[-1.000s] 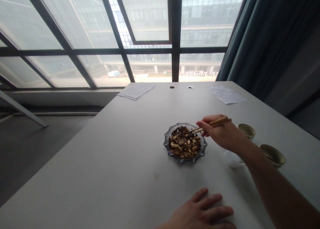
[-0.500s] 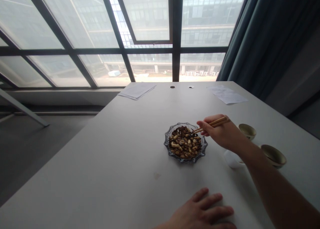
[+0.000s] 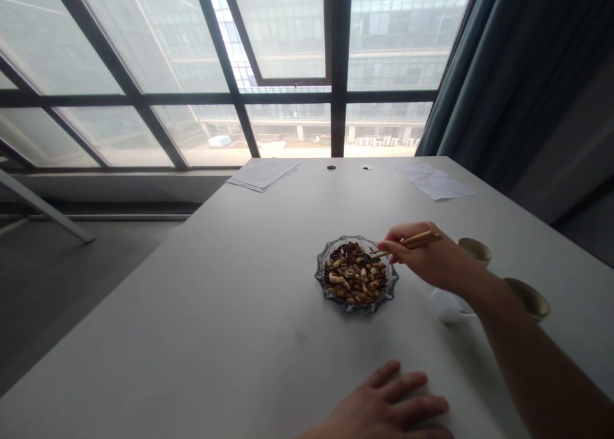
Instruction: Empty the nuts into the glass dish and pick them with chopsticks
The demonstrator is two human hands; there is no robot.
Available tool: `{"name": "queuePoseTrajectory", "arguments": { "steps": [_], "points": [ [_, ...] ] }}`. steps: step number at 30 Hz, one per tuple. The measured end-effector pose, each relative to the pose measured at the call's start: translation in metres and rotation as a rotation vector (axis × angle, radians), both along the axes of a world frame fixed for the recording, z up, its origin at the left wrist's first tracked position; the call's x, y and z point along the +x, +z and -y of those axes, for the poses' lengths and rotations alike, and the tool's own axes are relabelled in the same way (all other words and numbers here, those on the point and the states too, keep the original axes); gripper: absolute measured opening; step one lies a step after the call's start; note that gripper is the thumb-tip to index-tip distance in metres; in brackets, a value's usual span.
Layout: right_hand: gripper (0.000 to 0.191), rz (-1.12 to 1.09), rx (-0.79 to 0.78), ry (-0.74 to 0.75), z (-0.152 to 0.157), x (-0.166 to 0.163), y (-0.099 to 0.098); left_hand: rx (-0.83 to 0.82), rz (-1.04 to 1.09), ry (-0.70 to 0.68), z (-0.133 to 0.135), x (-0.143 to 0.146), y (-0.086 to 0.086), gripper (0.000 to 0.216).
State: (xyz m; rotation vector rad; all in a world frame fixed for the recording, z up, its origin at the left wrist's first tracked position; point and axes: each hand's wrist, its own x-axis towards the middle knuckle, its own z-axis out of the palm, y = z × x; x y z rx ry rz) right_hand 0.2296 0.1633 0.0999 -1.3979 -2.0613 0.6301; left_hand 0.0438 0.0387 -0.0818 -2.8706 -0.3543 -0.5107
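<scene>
A scalloped glass dish [image 3: 320,274] of mixed nuts and dark seeds [image 3: 355,274] sits near the middle of the white table [image 3: 230,298]. My right hand [image 3: 425,256] is closed on a pair of wooden chopsticks [image 3: 410,241], whose tips reach into the far right side of the dish. My left hand [image 3: 384,407] lies flat on the table at the near edge, fingers spread, holding nothing.
Two olive-rimmed bowls [image 3: 476,249] [image 3: 530,296] and a small white bowl [image 3: 446,304] stand right of the dish, partly behind my right arm. Papers [image 3: 263,173] [image 3: 434,182] lie at the far end. Large windows are beyond; a dark curtain [image 3: 518,74] hangs at the right.
My right hand has lowered slightly and flattened the chopsticks, tips still in the dish. The left hand has not moved.
</scene>
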Motion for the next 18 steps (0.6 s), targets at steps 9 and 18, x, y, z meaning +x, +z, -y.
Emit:
{"name": "queuePoseTrajectory", "arguments": {
  "steps": [9,18],
  "points": [
    [0.044,-0.029,-0.013,-0.009,-0.0019,-0.0038,-0.0038,-0.018,-0.012,-0.009,0.0001,-0.0012,0.0026,0.037],
    [0.047,-0.095,-0.013,-0.026,-0.0053,-0.0048,-0.0099,0.000,-0.007,-0.005,-0.0004,-0.0005,0.0025,0.038]
  ]
}}
